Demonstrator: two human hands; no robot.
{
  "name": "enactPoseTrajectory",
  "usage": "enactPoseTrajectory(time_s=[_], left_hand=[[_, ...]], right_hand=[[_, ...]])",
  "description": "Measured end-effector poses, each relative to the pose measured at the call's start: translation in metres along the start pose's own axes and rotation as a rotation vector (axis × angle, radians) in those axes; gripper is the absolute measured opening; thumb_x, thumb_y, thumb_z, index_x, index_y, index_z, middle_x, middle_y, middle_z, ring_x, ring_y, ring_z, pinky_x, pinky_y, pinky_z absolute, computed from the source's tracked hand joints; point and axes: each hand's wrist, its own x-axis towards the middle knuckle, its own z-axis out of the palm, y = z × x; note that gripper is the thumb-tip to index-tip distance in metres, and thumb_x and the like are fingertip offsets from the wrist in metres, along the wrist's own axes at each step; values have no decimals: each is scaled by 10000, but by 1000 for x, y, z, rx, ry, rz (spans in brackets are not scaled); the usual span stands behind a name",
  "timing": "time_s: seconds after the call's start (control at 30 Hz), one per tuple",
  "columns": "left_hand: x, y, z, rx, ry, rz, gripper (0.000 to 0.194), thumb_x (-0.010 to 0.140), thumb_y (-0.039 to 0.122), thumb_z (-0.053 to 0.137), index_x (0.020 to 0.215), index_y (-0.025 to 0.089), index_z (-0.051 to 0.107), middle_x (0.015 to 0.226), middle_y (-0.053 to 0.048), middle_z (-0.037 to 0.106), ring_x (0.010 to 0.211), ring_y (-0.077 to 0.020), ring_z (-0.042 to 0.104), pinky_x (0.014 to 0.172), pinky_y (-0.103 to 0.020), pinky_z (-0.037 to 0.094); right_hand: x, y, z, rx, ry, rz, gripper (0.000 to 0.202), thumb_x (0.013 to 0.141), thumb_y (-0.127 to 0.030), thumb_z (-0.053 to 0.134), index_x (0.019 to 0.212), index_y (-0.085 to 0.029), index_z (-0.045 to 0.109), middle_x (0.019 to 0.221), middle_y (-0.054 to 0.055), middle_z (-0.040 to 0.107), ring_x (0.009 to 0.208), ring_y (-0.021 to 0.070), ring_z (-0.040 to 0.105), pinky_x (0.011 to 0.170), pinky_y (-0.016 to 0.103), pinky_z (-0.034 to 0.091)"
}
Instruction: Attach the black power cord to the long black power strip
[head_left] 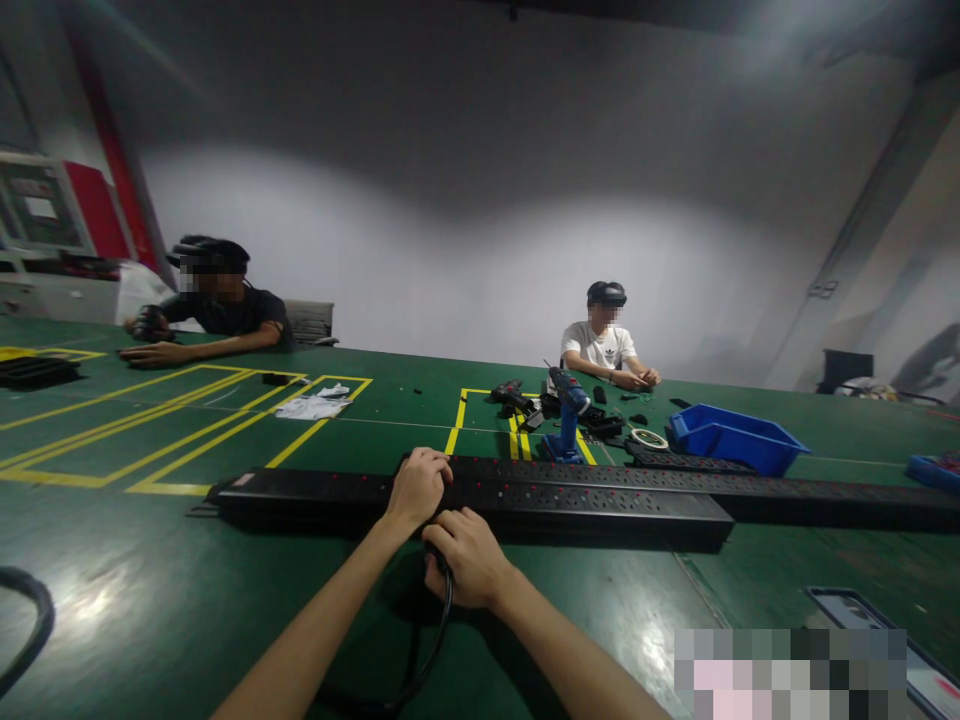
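A long black power strip [600, 512] lies across the green table in front of me, with a row of sockets and small red marks on top. My left hand [420, 487] rests on its upper side with the fingers curled; whether it pinches anything is hidden. Just below and to the right, my right hand [466, 556] is closed on the end of a black cable [448, 600], close to the strip's front side. The cable hangs down and curves left along the table. Behind lies a second long black strip [825, 497].
A blue cordless drill [568, 400] stands behind the strips, near black parts, a tape roll [649, 439] and a blue bin [735, 437]. White papers [313, 403] lie left. Two people sit across the table [405, 410]. A tray [862, 610] is at lower right.
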Motion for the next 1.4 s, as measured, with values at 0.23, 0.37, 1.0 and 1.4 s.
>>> enactPoseTrajectory(time_s=[0.23,0.37,1.0,1.4], left_hand=[[10,-22,-5,43,42,-143,261,844,236,463,1024,227,653,1107,-54,662,1130,-249,514,981,-400,423],[9,-26,-6,86,20,-225,303,845,379,501,1082,230,619,1162,-72,630,1162,-271,487,977,-412,412],[-4,-13,7,245,-129,-317,776,740,734,489,1325,224,468,1455,-153,379,1353,-387,296,1061,-515,252],[-3,-18,12,257,-145,-298,727,762,721,478,1300,233,504,1404,-145,448,1323,-386,330,1050,-518,260]], right_hand=[[1,-1,4,-46,-85,40,249,819,-279,543,1056,-203,546,946,45,559,803,181,522,711,293,371],[1,0,5,-7,-92,46,261,877,-286,538,1126,-208,529,1027,58,551,873,186,553,734,289,412],[5,-4,9,-73,-197,120,662,844,-695,473,1236,-162,462,1005,105,573,831,241,609,719,346,476],[15,13,-21,173,-358,122,539,720,-310,727,1216,-235,530,1038,50,643,876,220,641,655,255,448]])
